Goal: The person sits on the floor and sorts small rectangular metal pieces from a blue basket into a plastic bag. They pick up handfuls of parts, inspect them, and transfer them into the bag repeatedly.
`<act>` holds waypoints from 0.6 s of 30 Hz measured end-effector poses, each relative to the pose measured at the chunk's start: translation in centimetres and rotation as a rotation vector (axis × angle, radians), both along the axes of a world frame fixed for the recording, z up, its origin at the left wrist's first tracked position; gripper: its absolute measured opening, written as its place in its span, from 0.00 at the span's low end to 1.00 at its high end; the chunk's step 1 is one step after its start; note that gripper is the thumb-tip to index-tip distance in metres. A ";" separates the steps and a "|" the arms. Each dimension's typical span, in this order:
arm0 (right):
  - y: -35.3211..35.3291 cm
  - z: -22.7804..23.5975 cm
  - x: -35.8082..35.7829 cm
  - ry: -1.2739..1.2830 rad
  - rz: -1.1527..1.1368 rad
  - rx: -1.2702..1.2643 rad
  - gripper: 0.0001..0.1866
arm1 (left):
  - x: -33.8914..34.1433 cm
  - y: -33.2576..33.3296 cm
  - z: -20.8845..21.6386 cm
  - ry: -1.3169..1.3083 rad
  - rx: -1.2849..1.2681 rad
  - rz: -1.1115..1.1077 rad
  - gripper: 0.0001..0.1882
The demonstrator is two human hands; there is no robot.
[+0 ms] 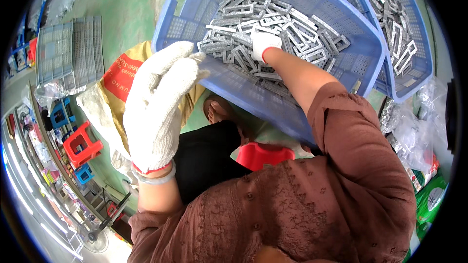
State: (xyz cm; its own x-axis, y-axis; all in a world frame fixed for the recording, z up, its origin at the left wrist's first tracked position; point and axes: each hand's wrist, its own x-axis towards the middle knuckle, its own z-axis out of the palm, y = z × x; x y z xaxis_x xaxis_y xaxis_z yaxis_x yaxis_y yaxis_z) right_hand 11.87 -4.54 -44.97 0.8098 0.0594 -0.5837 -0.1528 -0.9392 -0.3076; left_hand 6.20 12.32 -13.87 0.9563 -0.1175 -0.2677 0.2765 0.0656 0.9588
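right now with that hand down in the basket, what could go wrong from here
The right hand is down among loosely overlapping grey frames, so a frame could snag on its neighbours or on the knitted glove. The forearm is bare above the glove's cuff and might get scraped by the frames. Bare toes show beside the blue basket, so a dropped frame could hit them.

My right gloved fingers [259, 38] are among grey frames [239, 12] in a blue basket [243, 92]. My left gloved fingers [170, 75], slightly bent, are raised in front of a yellow sack [113, 100]. Farther left stands a red stool [82, 147].
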 end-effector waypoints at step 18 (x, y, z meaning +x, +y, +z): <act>0.1 -0.6 -2.4 -0.220 0.068 -0.085 0.14 | 0.0 0.5 -0.1 0.037 0.025 -0.046 0.17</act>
State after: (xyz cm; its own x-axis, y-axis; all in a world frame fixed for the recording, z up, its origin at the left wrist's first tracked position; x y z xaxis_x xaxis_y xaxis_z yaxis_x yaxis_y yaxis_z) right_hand 9.43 -4.42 -45.58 0.9139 0.0763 -0.3986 -0.0266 -0.9688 -0.2464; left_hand 6.20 12.85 -13.97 0.9394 -0.1539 -0.3064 0.3141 0.0282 0.9490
